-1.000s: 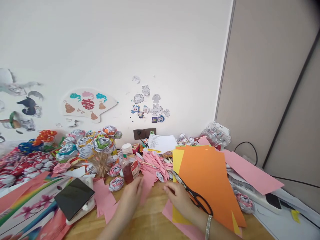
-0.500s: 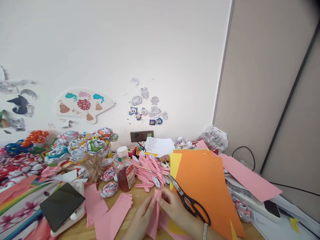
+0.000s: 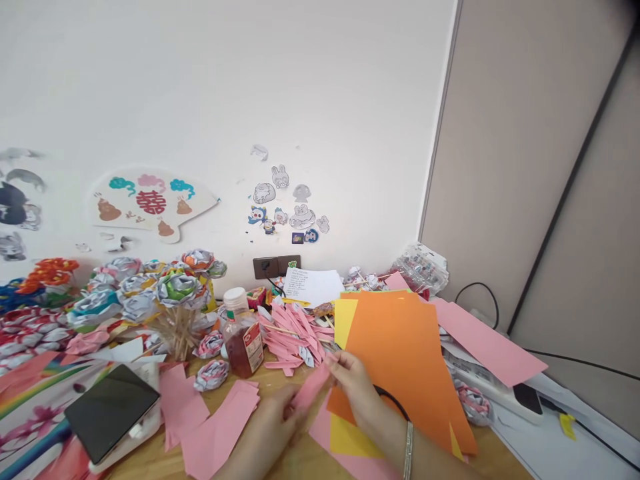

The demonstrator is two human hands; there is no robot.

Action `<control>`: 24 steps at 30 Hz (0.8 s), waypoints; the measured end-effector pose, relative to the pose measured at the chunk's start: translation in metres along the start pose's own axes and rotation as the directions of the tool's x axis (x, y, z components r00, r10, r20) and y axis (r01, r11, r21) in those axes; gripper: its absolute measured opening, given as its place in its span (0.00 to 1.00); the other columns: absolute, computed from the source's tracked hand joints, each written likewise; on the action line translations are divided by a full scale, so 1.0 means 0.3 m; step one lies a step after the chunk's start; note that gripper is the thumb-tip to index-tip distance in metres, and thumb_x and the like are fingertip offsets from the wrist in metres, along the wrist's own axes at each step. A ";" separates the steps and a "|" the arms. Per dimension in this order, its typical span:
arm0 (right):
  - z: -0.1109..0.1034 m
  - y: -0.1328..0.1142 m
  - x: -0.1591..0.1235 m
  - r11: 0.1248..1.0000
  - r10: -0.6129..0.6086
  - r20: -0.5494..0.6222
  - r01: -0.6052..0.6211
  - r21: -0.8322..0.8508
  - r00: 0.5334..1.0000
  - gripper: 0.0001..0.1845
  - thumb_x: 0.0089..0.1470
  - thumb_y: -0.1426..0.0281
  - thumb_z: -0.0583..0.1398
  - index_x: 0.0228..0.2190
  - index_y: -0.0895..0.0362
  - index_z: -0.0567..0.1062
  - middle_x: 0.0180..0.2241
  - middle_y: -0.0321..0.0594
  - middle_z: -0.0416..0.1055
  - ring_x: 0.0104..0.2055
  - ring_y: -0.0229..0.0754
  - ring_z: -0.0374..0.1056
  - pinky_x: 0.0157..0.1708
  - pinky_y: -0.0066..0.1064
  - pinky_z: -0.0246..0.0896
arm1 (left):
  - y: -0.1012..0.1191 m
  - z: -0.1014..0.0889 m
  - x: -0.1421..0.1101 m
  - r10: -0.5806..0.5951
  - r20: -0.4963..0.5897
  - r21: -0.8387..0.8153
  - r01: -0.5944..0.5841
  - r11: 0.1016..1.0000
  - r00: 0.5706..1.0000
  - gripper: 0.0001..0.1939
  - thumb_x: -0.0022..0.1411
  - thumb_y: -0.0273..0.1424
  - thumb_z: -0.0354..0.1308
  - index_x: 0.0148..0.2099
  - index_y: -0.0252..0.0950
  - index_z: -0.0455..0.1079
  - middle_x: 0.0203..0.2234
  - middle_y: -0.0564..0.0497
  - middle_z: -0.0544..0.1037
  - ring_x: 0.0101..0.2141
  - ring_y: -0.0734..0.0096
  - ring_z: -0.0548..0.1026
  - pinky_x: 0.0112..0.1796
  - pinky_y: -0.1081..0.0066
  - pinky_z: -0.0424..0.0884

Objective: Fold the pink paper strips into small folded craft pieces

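Observation:
Both my hands hold one narrow pink paper strip (image 3: 311, 389) low over the wooden table (image 3: 280, 453). My left hand (image 3: 278, 419) pinches its near end. My right hand (image 3: 354, 381), with a silver bracelet on the wrist, pinches its far end beside the orange paper sheet (image 3: 400, 347). The black scissors handle (image 3: 393, 399) shows just behind my right hand. A heap of folded pink strips (image 3: 295, 333) lies a little beyond the hands.
A glue bottle (image 3: 242, 335) stands left of the heap. Cut pink pieces (image 3: 215, 427) and a phone (image 3: 113, 411) lie at the left, paper roses on sticks (image 3: 170, 293) behind them. A power strip (image 3: 505, 393) and cables lie at the right.
My hands lifted the pink strip off the table and turned it slanted, right hand moving up and right over the scissors. The view shifted slightly right.

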State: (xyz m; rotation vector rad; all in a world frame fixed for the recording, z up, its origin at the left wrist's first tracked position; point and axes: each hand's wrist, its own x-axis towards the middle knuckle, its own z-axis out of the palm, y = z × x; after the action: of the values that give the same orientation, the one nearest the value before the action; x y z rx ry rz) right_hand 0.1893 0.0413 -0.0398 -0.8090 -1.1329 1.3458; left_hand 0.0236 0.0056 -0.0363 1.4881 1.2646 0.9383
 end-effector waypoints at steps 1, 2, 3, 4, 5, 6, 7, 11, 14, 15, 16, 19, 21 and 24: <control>-0.007 -0.004 0.008 0.999 0.001 -0.016 0.000 0.043 1.000 0.17 0.42 0.58 0.61 0.19 0.58 0.64 0.19 0.31 0.56 0.22 0.33 0.52 0.24 0.25 0.50 | 0.003 -0.022 0.007 0.030 -0.077 -0.006 -0.031 1.000 0.997 0.03 0.48 0.30 0.56 0.29 0.37 0.70 0.19 0.53 0.73 0.24 0.66 0.70 0.26 0.73 0.63; -0.011 -0.009 0.014 0.997 0.004 -0.021 -0.002 0.081 1.000 0.17 0.43 0.58 0.61 0.19 0.58 0.64 0.19 0.31 0.56 0.22 0.33 0.52 0.24 0.25 0.50 | 0.006 -0.041 0.015 0.057 -0.148 -0.025 -0.061 0.998 0.987 0.04 0.49 0.29 0.56 0.31 0.38 0.70 0.19 0.52 0.73 0.25 0.65 0.70 0.27 0.72 0.64; -0.013 -0.013 0.016 0.995 0.011 -0.014 -0.010 0.104 1.000 0.17 0.43 0.58 0.60 0.19 0.58 0.64 0.19 0.31 0.56 0.22 0.32 0.52 0.24 0.25 0.50 | 0.011 -0.056 0.022 0.078 -0.202 -0.042 -0.088 0.995 0.976 0.06 0.50 0.30 0.55 0.33 0.39 0.70 0.21 0.52 0.73 0.26 0.64 0.71 0.28 0.72 0.64; -0.012 -0.016 0.015 0.994 0.018 0.002 -0.018 0.108 1.000 0.17 0.44 0.58 0.60 0.20 0.58 0.64 0.19 0.31 0.55 0.22 0.32 0.52 0.24 0.24 0.51 | 0.018 -0.064 0.027 0.090 -0.236 -0.051 -0.104 0.993 0.968 0.07 0.51 0.31 0.54 0.35 0.40 0.70 0.23 0.51 0.74 0.28 0.64 0.71 0.30 0.71 0.65; -0.008 -0.019 0.011 0.995 0.022 0.026 -0.024 0.093 0.999 0.17 0.43 0.58 0.61 0.20 0.59 0.64 0.19 0.31 0.55 0.22 0.32 0.52 0.24 0.24 0.50 | 0.026 -0.065 0.028 0.093 -0.250 -0.062 -0.111 0.992 0.964 0.08 0.52 0.32 0.54 0.36 0.40 0.69 0.25 0.50 0.75 0.30 0.63 0.71 0.32 0.70 0.65; -0.002 -0.021 0.003 0.997 0.021 0.055 -0.025 0.067 0.998 0.17 0.43 0.59 0.61 0.20 0.59 0.65 0.19 0.31 0.56 0.22 0.32 0.52 0.24 0.24 0.50 | 0.035 -0.057 0.027 0.090 -0.249 -0.073 -0.112 0.991 0.964 0.09 0.53 0.35 0.54 0.36 0.40 0.69 0.27 0.50 0.75 0.31 0.63 0.71 0.33 0.70 0.65; 0.006 -0.022 -0.006 0.999 0.022 0.088 -0.026 0.040 0.996 0.16 0.43 0.59 0.61 0.20 0.59 0.65 0.19 0.31 0.56 0.22 0.32 0.53 0.24 0.25 0.50 | 0.045 -0.042 0.021 0.081 -0.214 -0.090 -0.102 0.991 0.974 0.10 0.53 0.37 0.54 0.36 0.39 0.70 0.27 0.50 0.76 0.32 0.63 0.71 0.34 0.70 0.65; 0.042 -0.025 -0.044 0.998 0.034 0.161 -0.026 -0.055 0.986 0.16 0.43 0.59 0.61 0.20 0.59 0.65 0.19 0.32 0.59 0.22 0.33 0.55 0.24 0.26 0.51 | 0.073 0.053 -0.020 0.021 0.005 -0.155 -0.020 0.988 1.000 0.16 0.50 0.44 0.56 0.26 0.34 0.69 0.19 0.52 0.74 0.24 0.67 0.70 0.25 0.73 0.65; 0.054 -0.028 -0.055 0.994 0.013 0.139 0.003 -0.111 0.990 0.16 0.42 0.60 0.62 0.19 0.59 0.65 0.18 0.32 0.58 0.22 0.33 0.55 0.24 0.25 0.51 | 0.074 0.095 -0.042 0.002 0.143 -0.184 0.024 0.983 0.990 0.21 0.49 0.49 0.54 0.25 0.33 0.68 0.16 0.53 0.72 0.17 0.72 0.67 0.21 0.74 0.62; 0.054 -0.029 -0.055 0.992 0.002 0.146 0.016 -0.125 0.989 0.15 0.42 0.60 0.61 0.20 0.59 0.66 0.19 0.32 0.59 0.23 0.34 0.55 0.24 0.25 0.51 | 0.073 0.098 -0.044 0.004 0.147 -0.177 0.022 0.984 0.989 0.22 0.48 0.50 0.54 0.24 0.33 0.67 0.16 0.53 0.72 0.17 0.72 0.67 0.20 0.74 0.62; 0.053 -0.030 -0.055 0.991 -0.004 0.163 0.027 -0.135 0.987 0.15 0.43 0.60 0.61 0.21 0.59 0.67 0.20 0.33 0.59 0.24 0.34 0.55 0.24 0.25 0.51 | 0.072 0.097 -0.045 0.003 0.130 -0.164 0.019 0.986 0.991 0.23 0.48 0.51 0.53 0.24 0.34 0.66 0.16 0.53 0.71 0.16 0.73 0.66 0.19 0.75 0.62; 0.048 -0.033 -0.054 0.988 -0.018 0.190 0.046 -0.146 0.982 0.14 0.44 0.61 0.60 0.23 0.60 0.68 0.22 0.34 0.60 0.25 0.34 0.57 0.25 0.25 0.52 | 0.075 0.087 -0.044 -0.027 0.120 -0.124 0.042 0.991 0.992 0.24 0.48 0.53 0.51 0.24 0.34 0.64 0.15 0.55 0.70 0.14 0.75 0.65 0.18 0.76 0.59; 0.047 -0.031 -0.054 0.988 -0.015 0.175 0.041 -0.148 0.984 0.13 0.44 0.62 0.61 0.22 0.60 0.68 0.22 0.33 0.60 0.24 0.34 0.56 0.25 0.25 0.52 | 0.081 0.085 -0.045 -0.032 0.126 -0.103 0.046 0.994 0.991 0.24 0.48 0.52 0.51 0.24 0.34 0.64 0.15 0.56 0.69 0.14 0.76 0.64 0.17 0.76 0.59; 0.051 -0.027 -0.054 0.987 -0.006 0.146 0.030 -0.159 0.989 0.14 0.43 0.62 0.61 0.21 0.60 0.66 0.20 0.32 0.59 0.23 0.33 0.55 0.23 0.25 0.51 | 0.092 0.087 -0.050 0.032 0.101 -0.053 -0.027 0.998 0.994 0.22 0.49 0.50 0.52 0.25 0.34 0.64 0.17 0.55 0.69 0.19 0.74 0.66 0.21 0.76 0.61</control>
State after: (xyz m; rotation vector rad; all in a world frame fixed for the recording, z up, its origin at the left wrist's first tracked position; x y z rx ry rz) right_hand 0.1795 0.0220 -0.0301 -0.8240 -1.3742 1.3277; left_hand 0.0532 -0.0146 -0.0164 1.4984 1.1395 0.8962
